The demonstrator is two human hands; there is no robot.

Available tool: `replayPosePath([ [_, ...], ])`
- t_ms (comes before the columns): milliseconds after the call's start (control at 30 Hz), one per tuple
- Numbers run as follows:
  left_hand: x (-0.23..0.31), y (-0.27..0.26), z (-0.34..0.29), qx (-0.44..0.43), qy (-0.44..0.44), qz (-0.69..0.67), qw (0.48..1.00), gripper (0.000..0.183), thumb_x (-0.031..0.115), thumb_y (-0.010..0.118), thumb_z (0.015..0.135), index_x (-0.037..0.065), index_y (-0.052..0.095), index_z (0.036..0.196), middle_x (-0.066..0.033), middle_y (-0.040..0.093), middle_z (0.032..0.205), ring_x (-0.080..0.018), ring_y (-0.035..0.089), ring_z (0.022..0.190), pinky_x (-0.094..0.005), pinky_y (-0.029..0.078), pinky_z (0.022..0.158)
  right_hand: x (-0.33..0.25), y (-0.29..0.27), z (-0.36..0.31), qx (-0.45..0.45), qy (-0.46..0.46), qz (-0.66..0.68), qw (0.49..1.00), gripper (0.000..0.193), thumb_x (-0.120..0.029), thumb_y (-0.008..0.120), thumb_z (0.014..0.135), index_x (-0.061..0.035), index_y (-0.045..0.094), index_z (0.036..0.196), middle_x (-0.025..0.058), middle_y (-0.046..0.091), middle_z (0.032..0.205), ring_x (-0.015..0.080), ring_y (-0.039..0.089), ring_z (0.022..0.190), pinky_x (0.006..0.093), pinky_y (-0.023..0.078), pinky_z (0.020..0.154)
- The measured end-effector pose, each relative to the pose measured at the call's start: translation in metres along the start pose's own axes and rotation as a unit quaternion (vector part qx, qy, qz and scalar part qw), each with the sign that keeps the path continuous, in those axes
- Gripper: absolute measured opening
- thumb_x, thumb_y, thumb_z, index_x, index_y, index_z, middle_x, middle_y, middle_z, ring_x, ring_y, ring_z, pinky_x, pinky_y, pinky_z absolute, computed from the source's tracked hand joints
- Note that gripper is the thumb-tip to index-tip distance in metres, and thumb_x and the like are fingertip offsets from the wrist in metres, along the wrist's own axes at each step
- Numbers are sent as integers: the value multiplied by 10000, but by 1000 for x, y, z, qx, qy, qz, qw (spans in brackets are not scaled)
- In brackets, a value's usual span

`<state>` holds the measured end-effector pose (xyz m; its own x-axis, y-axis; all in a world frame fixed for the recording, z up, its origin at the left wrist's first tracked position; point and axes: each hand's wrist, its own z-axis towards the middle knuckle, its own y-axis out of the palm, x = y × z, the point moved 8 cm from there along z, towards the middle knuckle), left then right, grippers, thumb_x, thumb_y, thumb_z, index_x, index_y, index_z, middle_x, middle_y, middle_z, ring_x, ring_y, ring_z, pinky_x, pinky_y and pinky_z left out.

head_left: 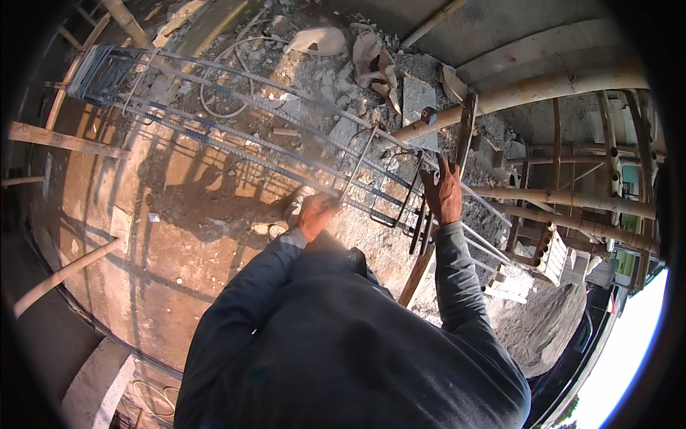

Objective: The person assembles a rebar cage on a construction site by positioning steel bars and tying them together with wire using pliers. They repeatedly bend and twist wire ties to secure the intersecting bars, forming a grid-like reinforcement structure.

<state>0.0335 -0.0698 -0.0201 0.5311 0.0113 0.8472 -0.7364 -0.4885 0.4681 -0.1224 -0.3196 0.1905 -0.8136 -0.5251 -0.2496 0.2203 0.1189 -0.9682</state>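
The rebar cage (296, 177) lies just ahead of you, crossing in front of your body, its long axis slanting from far on your left to nearer on your right. Your left hand (319, 214) touches its near edge, where the lower end of a pale stirrup (359, 164) meets the nearest bar; the fingers are curled closed there, though you can't tell whether they grip the stirrup, the bar or both. Your right hand (444, 191) is farther along the cage, toward its right-hand part, and is the nearer one to the dark stirrups (409, 189). Its thumb and fingers stand apart and point away from you; whether something is pinched between them can't be told. Dark handle-like pieces (416, 230) hang just beside that wrist, their kind unclear.

The cage looks slender and open: long ribbed bars, grey to bluish, run roughly side by side, with a dense bundle of hoops (89, 71) around its far left end. The pale stirrup stands across the bars, lighter than the dark ones.

Beyond the cage you have broken rubble (314, 79) and a loop of pale hose (202, 86). To your right, a thick bamboo pole (572, 84) passes behind a wooden post (468, 136).
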Motion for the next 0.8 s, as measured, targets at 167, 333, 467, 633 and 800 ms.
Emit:
replayPosePath([
  [167,3,-3,3,1,-6,-2,1000,236,217,831,909,55,740,1054,20,697,940,-90,595,885,-286,504,803,31,19,-104,-58,53,9,997,801,-412,742,909,-66,396,1544,252,605,1334,471,593,1201,518,512,976],
  [333,7,-3,2,-11,-10,0,1000,244,220,831,908,36,744,1043,7,719,934,-91,614,883,-286,516,809,41,16,-90,-32,-2,30,999,485,-131,639,910,-25,533,1372,299,669,1101,490,656,1024,533,540,850],
  [467,12,-2,1,-5,-13,-2,1000,259,213,832,905,24,753,1064,-8,733,923,-93,622,858,-298,527,779,46,-6,-70,-101,54,198,973,235,-173,665,951,27,634,1072,141,657,849,270,645,758,404,502,676],
  [633,20,-1,3,-16,32,26,999,241,198,817,916,20,760,1068,-21,730,889,-90,615,814,-293,527,733,-10,-38,10,-175,-159,105,966,271,-165,697,934,-28,694,1168,158,707,976,285,669,835,392,523,734],
  [800,15,-6,8,-45,15,123,991,258,188,809,916,14,765,1102,-54,755,897,-100,655,825,-303,545,742,-88,-55,83,-83,-353,-195,911,392,-90,670,889,-88,645,1281,178,679,972,354,677,846,447,551,741],
])
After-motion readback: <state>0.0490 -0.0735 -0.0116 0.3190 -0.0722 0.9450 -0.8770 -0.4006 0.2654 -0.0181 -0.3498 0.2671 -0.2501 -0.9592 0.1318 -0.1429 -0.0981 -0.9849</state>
